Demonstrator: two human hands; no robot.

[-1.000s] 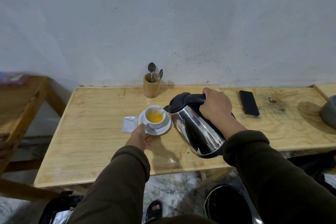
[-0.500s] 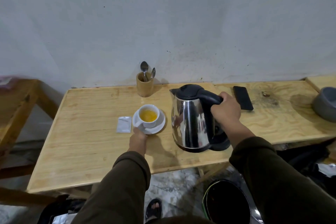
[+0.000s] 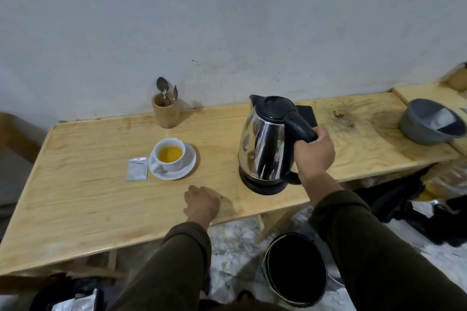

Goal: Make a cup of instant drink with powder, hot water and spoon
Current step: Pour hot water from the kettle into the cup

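Observation:
A white cup (image 3: 169, 155) holding yellow liquid stands on a white saucer (image 3: 188, 168) in the middle of the wooden table (image 3: 88, 199). An opened powder sachet (image 3: 137, 168) lies just left of the saucer. The steel kettle (image 3: 267, 144) stands upright on its black base (image 3: 262, 187) to the right, and my right hand (image 3: 314, 156) grips its black handle. My left hand (image 3: 202, 203) rests near the table's front edge, below the cup, with nothing in it. Two spoons (image 3: 166, 91) stand in a wooden holder (image 3: 165, 115) by the wall.
A black phone (image 3: 307, 115) lies behind the kettle. A grey bowl (image 3: 429, 121) sits at the far right on a second table. A black bin (image 3: 295, 267) stands on the floor under the table's front edge, with bags beside it.
The kettle went from tilted over the cup to upright on its base at the right. My left hand let go of the saucer and drew back toward the table's front edge.

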